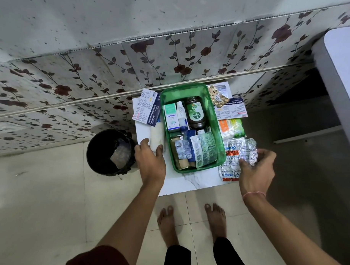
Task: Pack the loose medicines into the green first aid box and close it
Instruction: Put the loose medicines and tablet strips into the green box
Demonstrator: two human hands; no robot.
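Bucket (pixel 111 152) beside left hand (pixel 150 161) — blister strips (pixel 238 156) under right hand (pixel 255 171).

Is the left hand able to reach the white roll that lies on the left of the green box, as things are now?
Probably yes. The left hand is already at the near end of the white roll, fingers spread open around it, and nothing lies between them. The green box stands beside it, not across the way.

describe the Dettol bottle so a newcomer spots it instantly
Find the green box on the small white table against the floral wall. The Dettol bottle lies flat in its far half, right of a white carton. It is the only dark brown bottle, with a green label.
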